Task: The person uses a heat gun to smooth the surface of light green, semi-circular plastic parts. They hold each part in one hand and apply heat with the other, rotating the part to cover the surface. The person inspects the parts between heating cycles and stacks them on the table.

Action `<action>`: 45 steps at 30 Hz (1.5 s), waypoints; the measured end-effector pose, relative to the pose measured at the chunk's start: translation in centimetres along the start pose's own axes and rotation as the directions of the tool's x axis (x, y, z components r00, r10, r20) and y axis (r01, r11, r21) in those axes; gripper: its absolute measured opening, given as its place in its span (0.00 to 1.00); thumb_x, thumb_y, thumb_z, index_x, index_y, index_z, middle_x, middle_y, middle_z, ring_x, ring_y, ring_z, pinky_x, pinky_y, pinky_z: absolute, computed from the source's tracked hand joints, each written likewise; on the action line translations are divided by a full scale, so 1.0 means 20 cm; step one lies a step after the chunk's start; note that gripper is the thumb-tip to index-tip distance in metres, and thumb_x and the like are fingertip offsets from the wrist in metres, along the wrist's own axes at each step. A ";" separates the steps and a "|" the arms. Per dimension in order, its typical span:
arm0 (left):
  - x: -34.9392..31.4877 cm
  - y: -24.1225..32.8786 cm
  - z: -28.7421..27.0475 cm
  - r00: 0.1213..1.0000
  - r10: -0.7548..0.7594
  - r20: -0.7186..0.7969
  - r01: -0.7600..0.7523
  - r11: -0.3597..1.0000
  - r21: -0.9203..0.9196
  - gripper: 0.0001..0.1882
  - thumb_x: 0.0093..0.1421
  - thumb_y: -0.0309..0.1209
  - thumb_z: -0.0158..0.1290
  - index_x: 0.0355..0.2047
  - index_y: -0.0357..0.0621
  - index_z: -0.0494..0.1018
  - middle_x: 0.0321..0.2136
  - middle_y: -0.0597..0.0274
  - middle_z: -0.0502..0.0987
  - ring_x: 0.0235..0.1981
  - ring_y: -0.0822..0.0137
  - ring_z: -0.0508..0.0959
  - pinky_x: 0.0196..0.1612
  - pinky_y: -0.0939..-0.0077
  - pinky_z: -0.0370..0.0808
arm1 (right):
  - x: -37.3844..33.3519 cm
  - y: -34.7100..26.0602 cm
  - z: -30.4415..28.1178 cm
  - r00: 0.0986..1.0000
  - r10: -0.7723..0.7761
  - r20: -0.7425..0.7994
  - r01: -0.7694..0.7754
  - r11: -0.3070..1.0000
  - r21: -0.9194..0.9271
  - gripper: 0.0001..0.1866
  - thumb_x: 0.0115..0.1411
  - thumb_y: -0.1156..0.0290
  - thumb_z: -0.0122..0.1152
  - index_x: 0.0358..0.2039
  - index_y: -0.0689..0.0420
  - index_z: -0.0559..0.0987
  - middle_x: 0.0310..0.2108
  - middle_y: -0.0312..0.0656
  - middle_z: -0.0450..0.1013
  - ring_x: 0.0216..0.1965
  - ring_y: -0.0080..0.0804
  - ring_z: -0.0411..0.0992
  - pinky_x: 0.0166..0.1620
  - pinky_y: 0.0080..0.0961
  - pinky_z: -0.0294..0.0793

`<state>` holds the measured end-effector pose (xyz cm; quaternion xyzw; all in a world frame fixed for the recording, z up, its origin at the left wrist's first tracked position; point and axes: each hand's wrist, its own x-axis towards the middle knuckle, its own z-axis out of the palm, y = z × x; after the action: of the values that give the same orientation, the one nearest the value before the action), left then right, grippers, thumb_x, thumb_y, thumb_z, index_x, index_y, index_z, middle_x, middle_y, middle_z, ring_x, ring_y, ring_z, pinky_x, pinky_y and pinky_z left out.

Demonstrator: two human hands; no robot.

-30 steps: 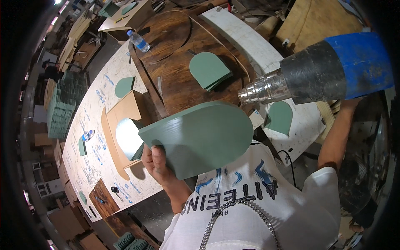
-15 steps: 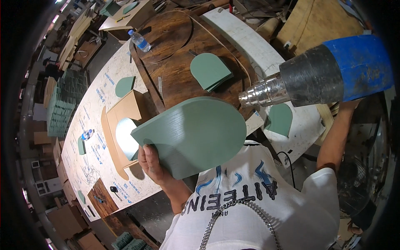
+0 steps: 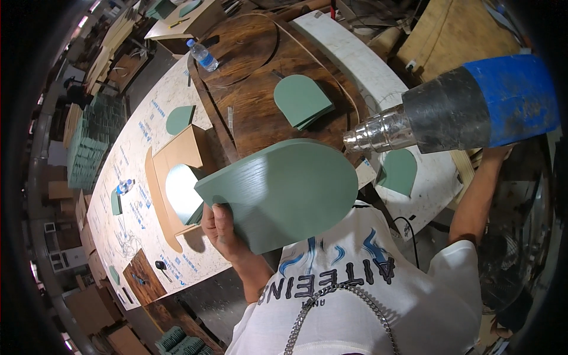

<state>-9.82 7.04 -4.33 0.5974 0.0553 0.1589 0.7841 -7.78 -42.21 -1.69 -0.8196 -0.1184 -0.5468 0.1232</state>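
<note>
My left hand (image 3: 223, 232) grips a green board (image 3: 284, 198) with one rounded end by its squared end, thumb on the upper face. The board is tilted in front of my chest, its rounded end to the right. On the right my right hand (image 3: 498, 151) holds a heat gun (image 3: 447, 109) with a blue and black body; most of that hand is hidden behind the tool. The gun's stepped metal nozzle (image 3: 378, 131) points left, at the board's rounded edge and a little apart from it.
A small stack of green boards (image 3: 302, 100) lies on the dark wooden tabletop (image 3: 242, 53), near a water bottle (image 3: 203, 55). An open cardboard box (image 3: 183, 155) with a green board stands left. Another green board (image 3: 397, 170) rests on the white surface below the nozzle.
The green board in my left hand has shifted slightly right and its tilt has changed a little. The heat gun has moved slightly right and down, still pointing at the board's edge.
</note>
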 end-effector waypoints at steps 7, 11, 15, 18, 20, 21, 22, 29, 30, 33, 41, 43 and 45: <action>-0.01 0.01 0.01 0.999 0.025 0.033 -0.026 0.999 0.021 0.23 0.58 0.41 0.50 0.44 0.31 0.70 0.35 0.60 0.76 0.37 0.72 0.72 0.43 0.81 0.65 | 0.05 -0.03 0.04 1.000 0.026 0.001 -0.026 0.979 0.201 0.28 0.55 0.64 0.60 0.54 0.59 0.63 0.51 0.47 0.65 0.47 0.41 0.67 0.50 0.39 0.65; -0.01 0.02 0.02 0.995 0.082 0.058 -0.086 0.993 0.079 0.22 0.59 0.40 0.49 0.44 0.31 0.71 0.34 0.59 0.76 0.35 0.72 0.74 0.42 0.81 0.67 | 0.07 -0.04 0.06 0.999 0.041 0.001 -0.039 0.951 0.308 0.29 0.55 0.63 0.59 0.54 0.59 0.62 0.51 0.48 0.65 0.47 0.41 0.67 0.50 0.40 0.65; 0.00 0.04 0.05 0.992 0.096 0.077 -0.104 0.989 0.105 0.21 0.57 0.40 0.53 0.42 0.32 0.73 0.31 0.60 0.77 0.32 0.74 0.74 0.39 0.84 0.67 | 0.09 -0.06 0.08 0.999 0.051 0.009 -0.051 0.915 0.401 0.29 0.56 0.63 0.59 0.55 0.58 0.61 0.52 0.48 0.64 0.47 0.41 0.67 0.50 0.40 0.65; 0.00 0.09 0.06 0.987 0.063 0.150 -0.092 0.977 0.193 0.21 0.53 0.39 0.58 0.38 0.32 0.74 0.30 0.61 0.77 0.31 0.75 0.73 0.38 0.87 0.64 | 0.10 -0.07 0.09 0.998 0.062 0.017 -0.063 0.887 0.458 0.30 0.56 0.63 0.59 0.56 0.58 0.60 0.52 0.49 0.64 0.47 0.42 0.67 0.49 0.41 0.65; 0.02 0.14 0.13 0.985 0.083 0.152 -0.120 0.960 0.252 0.15 0.52 0.35 0.59 0.22 0.36 0.70 0.16 0.73 0.66 0.19 0.82 0.61 0.24 0.87 0.54 | 0.11 -0.08 0.10 0.997 0.067 0.024 -0.070 0.868 0.492 0.30 0.56 0.62 0.58 0.56 0.58 0.60 0.53 0.49 0.63 0.47 0.42 0.67 0.49 0.41 0.66; 0.04 0.15 0.12 0.979 0.070 0.189 -0.123 0.951 0.285 0.15 0.52 0.34 0.60 0.20 0.37 0.68 0.15 0.73 0.65 0.18 0.82 0.60 0.23 0.87 0.53 | 0.11 -0.08 0.11 0.997 0.070 0.025 -0.074 0.858 0.508 0.30 0.56 0.62 0.58 0.56 0.58 0.60 0.53 0.49 0.63 0.47 0.42 0.67 0.49 0.41 0.66; 0.04 0.17 0.13 0.972 0.058 0.226 -0.130 0.939 0.319 0.15 0.52 0.33 0.60 0.18 0.38 0.67 0.15 0.73 0.64 0.18 0.82 0.59 0.22 0.87 0.52 | 0.12 -0.09 0.11 0.997 0.075 0.025 -0.077 0.847 0.526 0.30 0.56 0.62 0.58 0.56 0.58 0.59 0.53 0.49 0.63 0.47 0.42 0.67 0.49 0.41 0.66; 0.11 0.19 0.17 0.897 0.088 0.433 -0.319 0.808 0.495 0.17 0.49 0.30 0.63 0.16 0.36 0.66 0.10 0.70 0.61 0.14 0.80 0.57 0.17 0.84 0.52 | 0.13 -0.12 0.15 0.990 0.137 0.041 -0.129 0.729 0.672 0.31 0.57 0.62 0.57 0.58 0.57 0.58 0.54 0.50 0.62 0.47 0.43 0.67 0.48 0.42 0.66; 0.12 0.19 0.18 0.875 0.093 0.475 -0.366 0.770 0.522 0.17 0.49 0.30 0.63 0.16 0.36 0.65 0.10 0.68 0.61 0.13 0.80 0.57 0.17 0.84 0.52 | 0.13 -0.13 0.15 0.987 0.153 0.047 -0.142 0.696 0.704 0.31 0.57 0.62 0.57 0.58 0.57 0.58 0.54 0.50 0.62 0.46 0.43 0.67 0.48 0.42 0.66; 0.12 0.18 0.22 0.846 0.114 0.520 -0.419 0.746 0.518 0.18 0.49 0.31 0.63 0.16 0.37 0.65 0.10 0.65 0.62 0.12 0.79 0.60 0.16 0.83 0.55 | 0.15 -0.16 0.18 0.975 0.211 0.064 -0.175 0.562 0.808 0.32 0.58 0.61 0.57 0.59 0.57 0.57 0.54 0.51 0.61 0.46 0.43 0.66 0.48 0.43 0.66; 0.09 0.19 0.28 0.814 0.081 0.575 -0.461 0.693 0.554 0.16 0.50 0.32 0.62 0.18 0.38 0.66 0.10 0.64 0.64 0.11 0.77 0.62 0.15 0.83 0.58 | 0.23 -0.25 0.22 0.953 0.299 -0.041 -0.081 0.386 0.919 0.34 0.56 0.59 0.59 0.59 0.57 0.57 0.54 0.52 0.61 0.44 0.43 0.68 0.45 0.43 0.67; 0.09 0.19 0.28 0.816 0.087 0.572 -0.463 0.691 0.555 0.17 0.50 0.32 0.62 0.17 0.38 0.66 0.10 0.64 0.65 0.11 0.77 0.63 0.15 0.83 0.59 | 0.27 -0.15 0.23 0.947 -0.255 -0.197 0.319 0.826 0.465 0.36 0.54 0.57 0.62 0.58 0.58 0.58 0.54 0.51 0.63 0.43 0.42 0.69 0.44 0.42 0.67; 0.09 0.19 0.28 0.818 0.096 0.568 -0.465 0.691 0.553 0.17 0.50 0.32 0.62 0.17 0.38 0.65 0.10 0.64 0.65 0.11 0.77 0.63 0.15 0.83 0.58 | 0.27 -0.14 0.19 0.962 -0.252 -0.107 0.273 0.859 0.434 0.37 0.51 0.56 0.64 0.57 0.59 0.60 0.52 0.51 0.65 0.43 0.41 0.69 0.43 0.41 0.67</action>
<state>-7.20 3.37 1.03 0.8589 -0.1904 0.0916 0.4666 -3.27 -37.97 2.16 -0.7330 -0.3475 -0.5359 0.2341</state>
